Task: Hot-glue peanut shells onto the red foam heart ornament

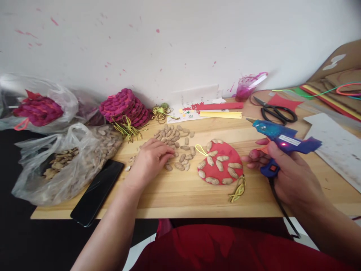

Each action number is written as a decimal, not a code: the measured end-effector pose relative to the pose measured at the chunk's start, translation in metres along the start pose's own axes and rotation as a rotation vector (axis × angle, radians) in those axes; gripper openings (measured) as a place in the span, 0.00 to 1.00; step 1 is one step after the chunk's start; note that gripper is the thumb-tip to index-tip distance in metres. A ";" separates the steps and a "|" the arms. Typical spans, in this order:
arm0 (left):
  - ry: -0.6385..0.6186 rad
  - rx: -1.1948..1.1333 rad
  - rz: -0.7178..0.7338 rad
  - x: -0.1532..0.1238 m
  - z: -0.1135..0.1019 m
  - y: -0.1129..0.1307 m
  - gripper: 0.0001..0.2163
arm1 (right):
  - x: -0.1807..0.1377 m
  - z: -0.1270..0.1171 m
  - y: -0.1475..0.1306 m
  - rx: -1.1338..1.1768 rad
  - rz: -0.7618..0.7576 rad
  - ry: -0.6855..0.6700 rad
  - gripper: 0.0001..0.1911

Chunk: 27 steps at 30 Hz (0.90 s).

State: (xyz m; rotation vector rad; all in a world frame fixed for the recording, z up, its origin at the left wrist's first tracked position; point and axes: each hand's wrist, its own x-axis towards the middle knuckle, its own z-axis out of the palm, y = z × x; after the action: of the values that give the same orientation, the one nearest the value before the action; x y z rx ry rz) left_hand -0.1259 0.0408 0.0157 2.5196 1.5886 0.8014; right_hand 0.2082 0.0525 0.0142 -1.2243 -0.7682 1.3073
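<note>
- On the pale wooden surface [180, 195], which takes up the middle of the view, everything below lies spread out against a white wall flecked with pink
- At the left edge sits a clear plastic bag of peanut shells [64, 165], slumped open, with a second clear bag of magenta woven pieces [38, 109] behind it
- A stack of magenta round woven discs [125, 107] leans near the wall, yellow cords trailing from it
- A black flat phone [97, 192] lies screen up just beside the bag, at the near edge
- The blue plastic glue gun [282, 139] is clamped in the right hand [293, 177], nozzle pointing left, a red light showing on its body and a black cord hanging from the handle
- The red round felt disc [220, 162], ringed with glued peanut shells and carrying a yellow loop and tassel, lies flat between the two hands
- The left hand [150, 160] rests palm down, its grip loosely apart, fingertips touching the loose pile of tan peanut shells [176, 145]
- Black-handled scissors [275, 111] lie behind the glue gun
</note>
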 end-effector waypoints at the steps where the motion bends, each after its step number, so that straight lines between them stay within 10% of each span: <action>1: -0.011 0.018 0.011 0.000 0.001 0.000 0.03 | 0.000 0.000 0.000 0.000 0.000 -0.001 0.20; 27: 0.128 0.189 -0.090 -0.004 -0.026 -0.007 0.06 | 0.002 0.000 0.001 -0.005 -0.008 -0.017 0.20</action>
State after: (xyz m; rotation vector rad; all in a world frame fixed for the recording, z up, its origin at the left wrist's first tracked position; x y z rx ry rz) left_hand -0.1446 0.0346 0.0341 2.5445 1.8874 0.8554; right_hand 0.2086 0.0544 0.0127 -1.2147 -0.7882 1.3111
